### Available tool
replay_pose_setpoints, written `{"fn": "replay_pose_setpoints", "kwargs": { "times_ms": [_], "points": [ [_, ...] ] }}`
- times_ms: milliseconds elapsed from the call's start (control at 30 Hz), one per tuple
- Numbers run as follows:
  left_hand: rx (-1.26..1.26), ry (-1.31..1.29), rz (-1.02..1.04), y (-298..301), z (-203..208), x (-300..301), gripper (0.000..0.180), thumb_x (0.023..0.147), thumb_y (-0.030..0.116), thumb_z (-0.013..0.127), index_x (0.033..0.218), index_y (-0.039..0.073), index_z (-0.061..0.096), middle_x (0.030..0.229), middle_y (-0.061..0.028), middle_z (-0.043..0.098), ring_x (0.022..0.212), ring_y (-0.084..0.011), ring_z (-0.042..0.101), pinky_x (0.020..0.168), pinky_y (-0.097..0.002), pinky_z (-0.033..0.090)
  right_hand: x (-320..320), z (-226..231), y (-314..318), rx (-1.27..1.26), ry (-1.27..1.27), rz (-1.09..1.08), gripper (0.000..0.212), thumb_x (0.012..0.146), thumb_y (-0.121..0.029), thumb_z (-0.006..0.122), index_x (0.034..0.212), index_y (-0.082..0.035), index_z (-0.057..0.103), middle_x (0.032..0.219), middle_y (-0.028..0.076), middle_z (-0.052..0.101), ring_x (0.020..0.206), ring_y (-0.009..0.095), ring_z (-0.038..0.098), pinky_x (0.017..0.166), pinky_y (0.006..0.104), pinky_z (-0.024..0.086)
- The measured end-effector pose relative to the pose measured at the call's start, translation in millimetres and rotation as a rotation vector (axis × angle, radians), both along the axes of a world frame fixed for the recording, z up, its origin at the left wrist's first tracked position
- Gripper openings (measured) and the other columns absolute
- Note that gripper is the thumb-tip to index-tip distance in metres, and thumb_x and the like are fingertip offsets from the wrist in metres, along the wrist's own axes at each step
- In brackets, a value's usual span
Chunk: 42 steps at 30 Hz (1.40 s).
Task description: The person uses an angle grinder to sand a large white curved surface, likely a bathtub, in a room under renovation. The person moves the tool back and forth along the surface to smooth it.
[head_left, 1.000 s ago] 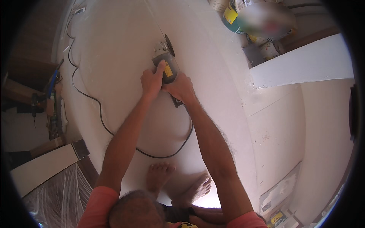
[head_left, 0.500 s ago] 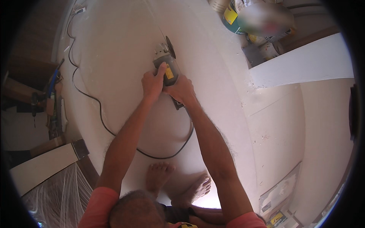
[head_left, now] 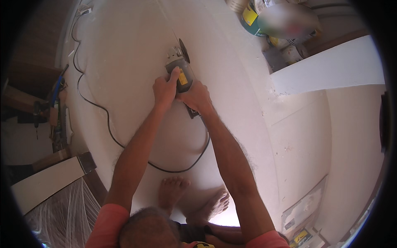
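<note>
Both of my hands are closed around an angle grinder [head_left: 183, 78], a dark tool with a yellow label and a grey metal head. My left hand [head_left: 166, 87] grips its left side, the thumb lying along the top of the body. Wrapped round the rear of the body from the right is my right hand [head_left: 195, 97]. A thin dark disc [head_left: 184, 50] stands on edge at the head's right side, beside a fine straight line [head_left: 174, 35] in the pale surface. Whether the disc touches the surface I cannot tell. The black power cord [head_left: 182, 170] loops behind the grinder.
The cord runs up the left to a white socket block [head_left: 85, 11]. A drill [head_left: 37, 112] and other tools lie at the left. Clear plastic sheeting [head_left: 66, 213] hangs at lower left. Buckets and cans [head_left: 251, 20] stand at upper right, near a white ledge [head_left: 326, 62]. My bare feet [head_left: 211, 206] are below.
The grinder and both hands have shifted very slightly toward the left. My grip on it is the same.
</note>
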<state>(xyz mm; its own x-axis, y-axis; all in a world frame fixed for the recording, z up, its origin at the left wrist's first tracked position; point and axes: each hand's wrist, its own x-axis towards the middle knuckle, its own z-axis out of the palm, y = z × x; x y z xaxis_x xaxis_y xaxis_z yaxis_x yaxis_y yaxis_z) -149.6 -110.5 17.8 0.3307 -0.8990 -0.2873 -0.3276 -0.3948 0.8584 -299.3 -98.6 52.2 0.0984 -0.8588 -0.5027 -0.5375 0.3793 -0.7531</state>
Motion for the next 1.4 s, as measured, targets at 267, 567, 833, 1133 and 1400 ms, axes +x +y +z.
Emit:
{"fn": "replay_pose_setpoints", "kwargs": {
  "times_ms": [267, 567, 833, 1133, 1400],
  "points": [
    [-0.012, 0.011, -0.002, 7.4, 0.4, -3.6, 0.076, 0.1, 0.064, 0.067, 0.109, -0.01, 0.08, 0.095, -0.0259, 0.08, 0.093, -0.0335, 0.078, 0.086, -0.0467, 0.059, -2.2, -1.1, 9.1, -0.043, -0.013, -0.007, 0.055, 0.07, -0.033, 0.089, 0.11, 0.002, 0.073, 0.095, 0.019, 0.08, 0.091, 0.035, 0.079, 0.082, 0.0449, 0.062],
    [-0.005, -0.017, -0.014, 16.3, 4.2, -7.7, 0.077, 0.1, 0.065, 0.067, 0.114, -0.009, 0.08, 0.101, -0.0255, 0.081, 0.099, -0.0344, 0.079, 0.09, -0.0455, 0.059, -5.1, -3.4, 16.3, -0.053, 0.001, -0.016, 0.055, 0.07, -0.033, 0.089, 0.109, 0.003, 0.072, 0.095, 0.02, 0.079, 0.091, 0.035, 0.079, 0.084, 0.0454, 0.062],
    [-0.002, -0.015, 0.005, 15.7, 4.9, -8.3, 0.075, 0.099, 0.064, 0.068, 0.112, -0.009, 0.081, 0.1, -0.0264, 0.081, 0.097, -0.0343, 0.08, 0.089, -0.046, 0.059, -4.7, -3.5, 13.6, -0.016, 0.006, -0.02, 0.062, 0.065, -0.04, 0.092, 0.108, 0.001, 0.077, 0.098, 0.017, 0.081, 0.092, 0.034, 0.079, 0.085, 0.0433, 0.061],
    [-0.003, -0.018, 0.009, 5.4, -3.3, -0.9, 0.075, 0.1, 0.063, 0.071, 0.109, -0.011, 0.081, 0.084, -0.0098, 0.073, 0.075, -0.0175, 0.066, 0.07, -0.0367, 0.054, -1.2, 4.3, 8.0, -0.028, -0.01, 0.003, 0.05, 0.07, -0.03, 0.087, 0.108, 0.002, 0.077, 0.096, 0.02, 0.081, 0.094, 0.038, 0.079, 0.085, 0.0463, 0.062],
    [-0.006, -0.002, 0.012, 11.7, -1.2, -5.3, 0.079, 0.097, 0.065, 0.07, 0.107, -0.013, 0.08, 0.097, -0.0288, 0.079, 0.094, -0.0368, 0.079, 0.088, -0.0483, 0.059, -3.3, -9.2, 13.0, -0.041, 0.038, -0.014, 0.068, 0.063, -0.042, 0.093, 0.11, 0.004, 0.077, 0.102, 0.02, 0.081, 0.097, 0.036, 0.079, 0.087, 0.0447, 0.061]
  ]
}}
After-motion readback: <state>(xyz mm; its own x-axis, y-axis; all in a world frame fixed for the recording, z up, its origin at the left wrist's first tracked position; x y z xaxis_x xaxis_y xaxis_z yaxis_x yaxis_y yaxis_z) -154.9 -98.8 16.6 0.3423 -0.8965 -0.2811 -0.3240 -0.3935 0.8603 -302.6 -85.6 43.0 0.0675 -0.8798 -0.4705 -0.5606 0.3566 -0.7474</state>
